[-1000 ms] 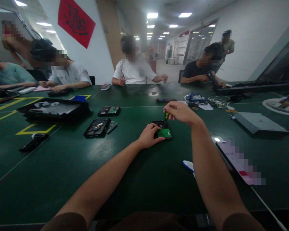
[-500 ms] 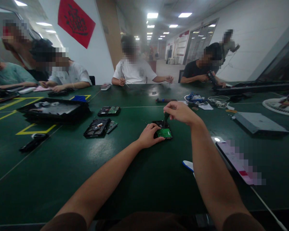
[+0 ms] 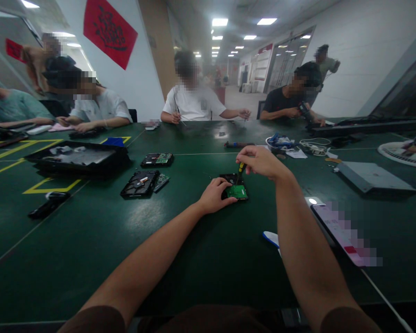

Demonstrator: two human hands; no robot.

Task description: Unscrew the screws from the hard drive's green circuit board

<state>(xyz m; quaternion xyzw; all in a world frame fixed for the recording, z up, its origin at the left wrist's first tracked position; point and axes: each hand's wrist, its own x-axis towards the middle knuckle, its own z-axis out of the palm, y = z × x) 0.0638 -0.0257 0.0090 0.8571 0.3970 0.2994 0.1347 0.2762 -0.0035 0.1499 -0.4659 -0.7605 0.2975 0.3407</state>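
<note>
A hard drive [image 3: 243,193] with a green circuit board lies on the dark green table [image 3: 208,245] in front of me. My left hand [image 3: 216,196] grips its left side, fingers over the far part and thumb along the near edge. In my right hand [image 3: 257,161] is a yellow and black screwdriver [image 3: 241,170], held upright from above with its tip down at the board. The exact spot where the tip meets the drive is too small to make out. To the left lie a black hard drive [image 3: 138,183], a loose circuit board [image 3: 161,182] and another hard drive [image 3: 157,160].
A black tray [image 3: 78,159] stands at the left. On the right are a grey metal box [image 3: 374,176], a phone [image 3: 343,233] and a bowl of blue parts [image 3: 279,141]. Near my right forearm lies a blue-and-white object [image 3: 271,238]. Several people sit across the table.
The screwdriver handle has turned in my right fingers and now shows its yellow side. My left hand and the hard drive stay put. A person standing behind at the left has shifted.
</note>
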